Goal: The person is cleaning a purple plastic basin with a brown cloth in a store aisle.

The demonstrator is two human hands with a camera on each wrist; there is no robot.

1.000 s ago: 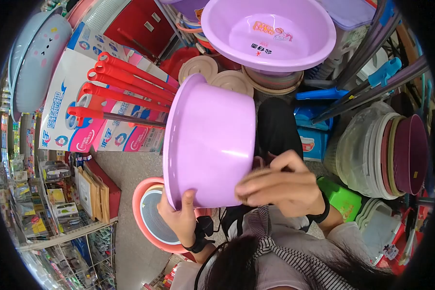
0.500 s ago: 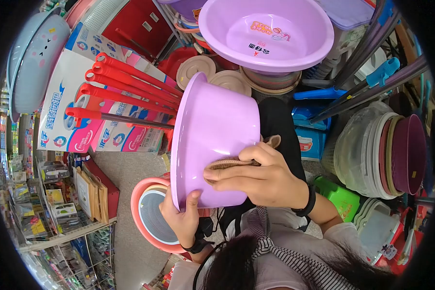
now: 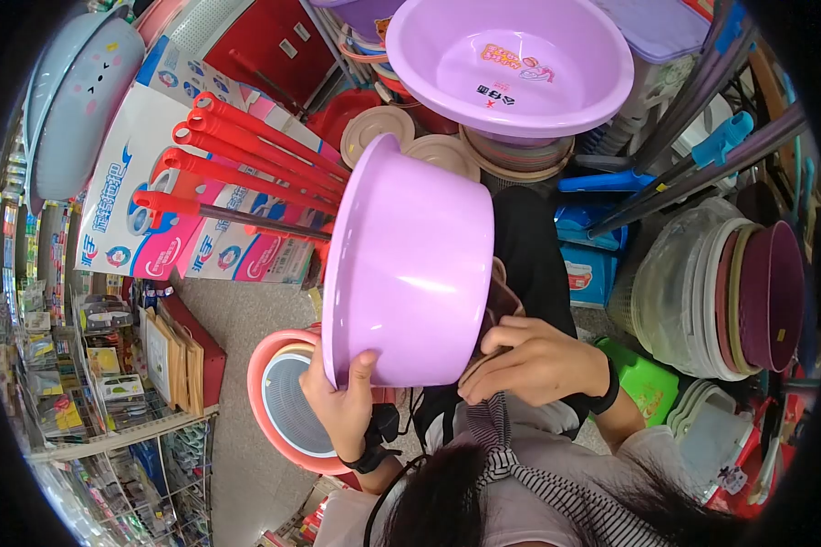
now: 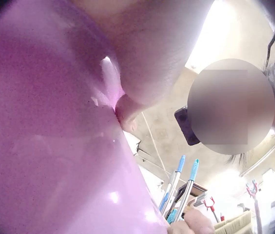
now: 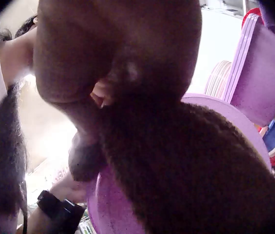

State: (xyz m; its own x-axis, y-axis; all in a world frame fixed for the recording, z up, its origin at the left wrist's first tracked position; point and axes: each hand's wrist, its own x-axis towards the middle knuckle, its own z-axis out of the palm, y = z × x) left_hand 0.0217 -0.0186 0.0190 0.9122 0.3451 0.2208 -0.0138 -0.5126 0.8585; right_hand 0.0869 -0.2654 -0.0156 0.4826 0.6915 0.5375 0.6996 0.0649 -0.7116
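The step in hand seems to be the wiping of a purple basin [image 3: 410, 273], which is on its side between the two grips, its rim at the side of the left grip. This left grip [image 3: 342, 408] is clamped on the rim, thumb against the outer wall. The right grip [image 3: 545, 366] pinches a brown cloth [image 5: 191, 170] near the base, fingers bent, its back toward the head camera. Next, I think, the cloth must be pressed flatter.
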